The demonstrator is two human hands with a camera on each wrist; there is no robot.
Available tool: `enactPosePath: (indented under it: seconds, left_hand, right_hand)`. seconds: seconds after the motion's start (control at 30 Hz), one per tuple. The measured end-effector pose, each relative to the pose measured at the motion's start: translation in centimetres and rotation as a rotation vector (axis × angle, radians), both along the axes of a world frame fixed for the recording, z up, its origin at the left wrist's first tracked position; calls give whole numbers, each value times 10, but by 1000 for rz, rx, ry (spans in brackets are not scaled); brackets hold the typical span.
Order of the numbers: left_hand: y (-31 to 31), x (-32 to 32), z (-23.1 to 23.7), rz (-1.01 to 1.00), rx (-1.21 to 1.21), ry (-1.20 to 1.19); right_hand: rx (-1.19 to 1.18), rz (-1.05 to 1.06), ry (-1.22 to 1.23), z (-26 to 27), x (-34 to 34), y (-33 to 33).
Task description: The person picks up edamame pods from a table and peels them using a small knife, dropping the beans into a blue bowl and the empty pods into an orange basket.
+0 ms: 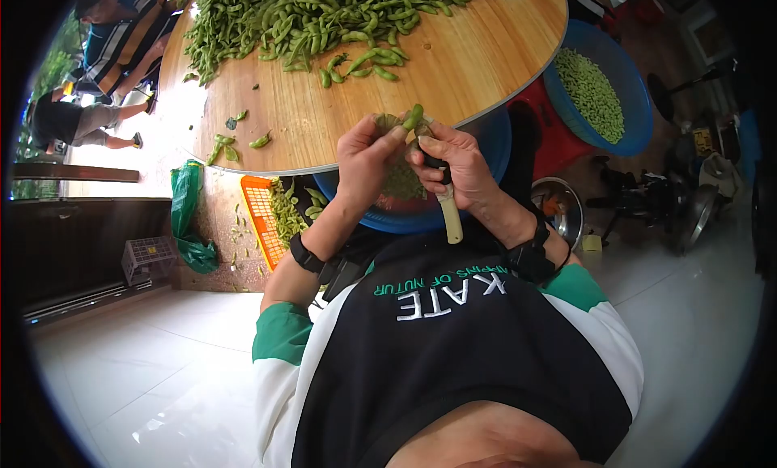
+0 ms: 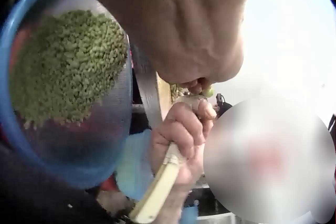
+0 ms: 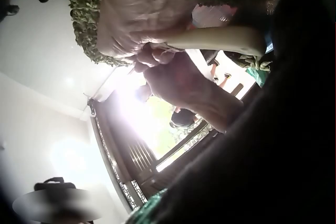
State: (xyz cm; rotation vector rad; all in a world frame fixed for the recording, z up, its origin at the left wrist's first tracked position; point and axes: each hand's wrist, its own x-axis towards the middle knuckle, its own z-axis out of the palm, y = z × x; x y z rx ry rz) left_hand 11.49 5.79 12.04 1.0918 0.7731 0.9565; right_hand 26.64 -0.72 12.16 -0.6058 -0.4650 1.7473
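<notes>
My left hand [image 1: 364, 154] pinches a green soybean pod [image 1: 413, 116] between thumb and fingers, close over the table's near edge. Right beside it, my right hand [image 1: 458, 162] has its fingers curled round a tool with a long cream handle [image 1: 452, 217]. The handle points back toward my body, while its working end is hidden among the fingers. Something black shows between the right fingers. In the left wrist view the cream handle [image 2: 157, 190] sticks out below the right fist [image 2: 181, 134]. Below both hands is a blue basin [image 1: 380, 221] with shelled beans inside.
Many soybean pods [image 1: 316, 19] are heaped on the round wooden table [image 1: 453, 71]. A second blue basin [image 1: 639, 104] of shelled beans stands at right, near a metal bowl [image 1: 576, 213]. At left are an orange basket [image 1: 257, 213], a green bag [image 1: 188, 217] and another person [image 1: 121, 39].
</notes>
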Motion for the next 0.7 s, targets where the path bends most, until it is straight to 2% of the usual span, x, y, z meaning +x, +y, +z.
enactPosePath:
  seconds: [0.03, 0.07, 0.1, 0.13, 0.2, 0.23, 0.27, 0.33, 0.37, 0.43, 0.47, 0.53, 0.6, 0.63, 0.7]
  left_hand:
    - [1, 0, 4, 0, -1, -1]
    - [2, -1, 10, -64, -180, -111]
    - [2, -3, 16, -124, -360, -223]
    - [3, -5, 17, -116, -362, -225]
    - [6, -6, 17, -264, -559, -357]
    - [6, -5, 16, -264, -560, -360]
    - [6, -4, 15, -296, -621, -398]
    - [6, -5, 11, -321, -685, -440]
    - [7, -7, 5, -344, -719, -438]
    - [9, -7, 4, -366, -754, -440]
    - [10, -8, 6, -342, -754, -353]
    - [8, -9, 13, -318, -754, -265]
    - [10, -5, 20, -218, -634, -43]
    - [7, -2, 19, -216, -636, -42]
    - [-1, 4, 14, -84, -327, 247]
  right_hand:
    - [-2, 20, 87, 1, 0, 1]
    - [-3, 21, 87, 1, 1, 0]
    - [93, 0, -51, 0, 3, -1]
    - [188, -17, -190, 0, 5, -2]
    - [225, -22, -227, -4, 7, -1]
    - [267, -36, -266, -6, 10, -1]
    - [267, -34, -269, -10, 13, 0]
    - [252, 85, -79, -18, 19, -1]
    - [249, 87, -79, -18, 22, -3]
    - [472, -31, -843, -18, 25, -6]
    - [470, -24, -844, -20, 26, -2]
    - [1057, -343, -1297, -28, 26, 11]
    - [1049, -345, -1365, -26, 26, 14]
    - [1026, -343, -1428, -27, 24, 12]
    - [1038, -360, -1412, -27, 21, 10]
